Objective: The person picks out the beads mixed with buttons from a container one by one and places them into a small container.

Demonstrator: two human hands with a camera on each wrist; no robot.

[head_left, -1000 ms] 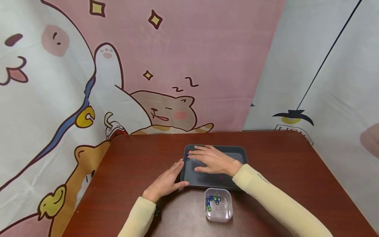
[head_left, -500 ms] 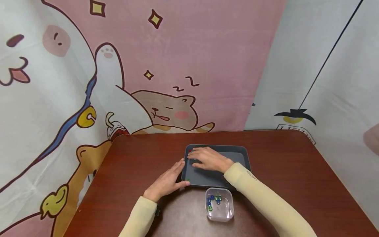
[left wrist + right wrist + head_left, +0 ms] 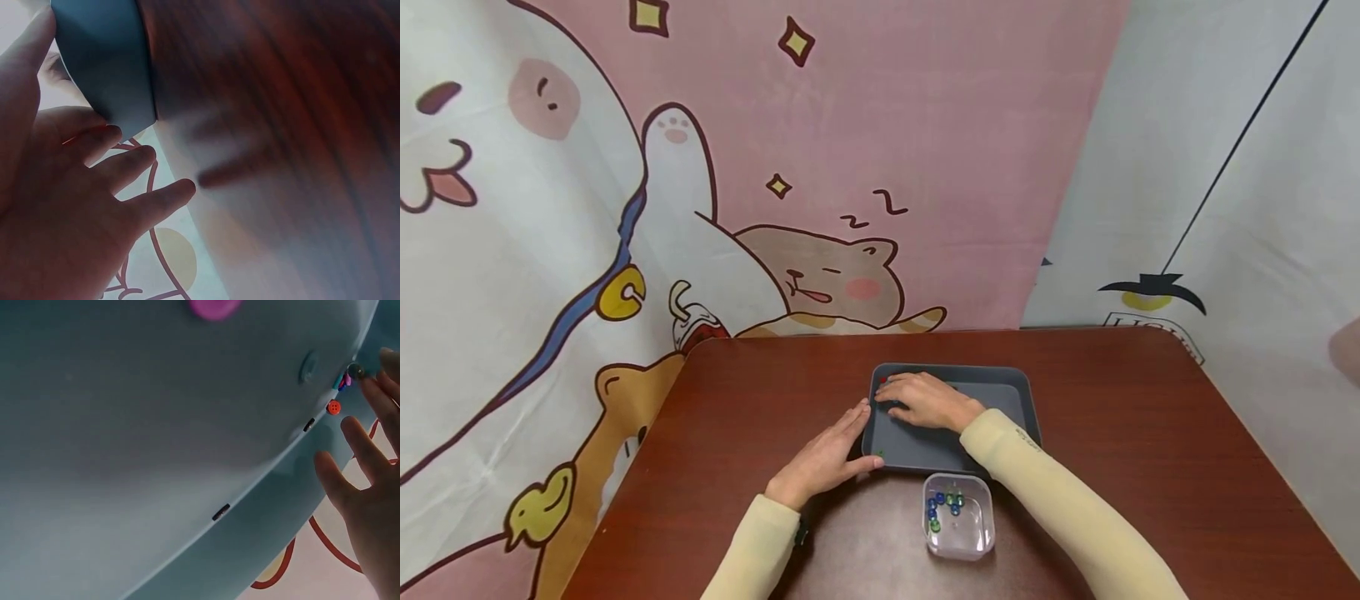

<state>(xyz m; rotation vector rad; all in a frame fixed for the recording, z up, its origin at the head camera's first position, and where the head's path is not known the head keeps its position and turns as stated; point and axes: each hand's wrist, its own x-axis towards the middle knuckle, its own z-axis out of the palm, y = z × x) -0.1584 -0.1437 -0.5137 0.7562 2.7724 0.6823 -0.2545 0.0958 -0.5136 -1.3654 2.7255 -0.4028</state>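
Observation:
My right hand (image 3: 928, 400) reaches over the grey tray (image 3: 917, 450), thumb apart from the slightly bent fingers, near the left wall. In the right wrist view, one fingertip is beside a glass marble (image 3: 355, 370); whether they touch is unclear. Close by lie a red button (image 3: 334, 407) and a small cluster of coloured pieces (image 3: 343, 381). My left hand (image 3: 820, 467) is spread at the tray's left side, fingertips by the rim and thumb at the front corner. In the left wrist view, the left hand's fingers (image 3: 165, 203) are extended, holding nothing.
A clear plastic box (image 3: 958, 552) with several blue and green marbles (image 3: 935, 526) stands in front of the tray. Elsewhere in the tray lie a pink button (image 3: 215, 306), a translucent button (image 3: 308, 367) and dark pieces. The brown table (image 3: 760, 383) backs onto a printed curtain.
My right hand has shifted slightly left and its fingers have drawn closer together and bent a little. The left hand stays at the tray's side.

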